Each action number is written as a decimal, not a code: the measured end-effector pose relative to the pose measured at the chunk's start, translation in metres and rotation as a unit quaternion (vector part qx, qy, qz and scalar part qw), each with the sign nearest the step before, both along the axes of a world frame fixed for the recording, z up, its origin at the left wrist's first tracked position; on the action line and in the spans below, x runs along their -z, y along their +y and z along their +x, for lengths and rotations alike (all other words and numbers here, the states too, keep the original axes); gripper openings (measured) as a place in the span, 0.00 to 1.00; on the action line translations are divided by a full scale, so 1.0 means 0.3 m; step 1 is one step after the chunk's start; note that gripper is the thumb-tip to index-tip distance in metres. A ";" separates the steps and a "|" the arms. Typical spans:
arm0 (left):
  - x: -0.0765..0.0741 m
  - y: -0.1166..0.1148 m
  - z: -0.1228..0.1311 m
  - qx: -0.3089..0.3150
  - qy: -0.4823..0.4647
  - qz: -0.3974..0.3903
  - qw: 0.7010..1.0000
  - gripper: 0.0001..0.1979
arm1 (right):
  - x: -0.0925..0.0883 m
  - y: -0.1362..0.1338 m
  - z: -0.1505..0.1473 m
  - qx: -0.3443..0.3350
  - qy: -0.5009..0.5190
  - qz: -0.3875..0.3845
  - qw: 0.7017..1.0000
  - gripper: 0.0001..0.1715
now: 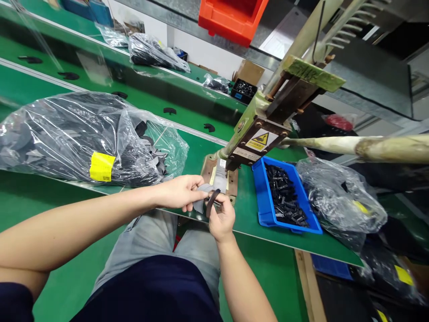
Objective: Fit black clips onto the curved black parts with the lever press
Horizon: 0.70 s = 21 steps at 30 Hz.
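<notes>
My left hand pinches a flat grey piece at the near edge of the green bench. My right hand is closed on a dark curved strip, held against that grey piece. Both hands sit just in front of the base plate of a small green hand press with a yellow warning label. The press's long pale lever reaches out to the right.
A large clear bag of grey and black pieces with a yellow tag lies at left. A blue bin of small black parts sits right of the press, beside another clear bag. Dark curved pieces lie on the green conveyor behind. An orange bin hangs above.
</notes>
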<state>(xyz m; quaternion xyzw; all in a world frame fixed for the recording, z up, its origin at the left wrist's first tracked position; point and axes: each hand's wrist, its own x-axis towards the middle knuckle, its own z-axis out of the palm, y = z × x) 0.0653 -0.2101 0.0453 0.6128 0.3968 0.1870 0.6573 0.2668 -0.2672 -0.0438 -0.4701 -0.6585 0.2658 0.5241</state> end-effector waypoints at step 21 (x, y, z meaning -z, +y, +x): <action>0.078 -0.021 -0.009 -0.055 0.092 0.267 0.958 0.18 | -0.034 -0.011 0.035 -0.043 -0.138 0.043 0.989 0.07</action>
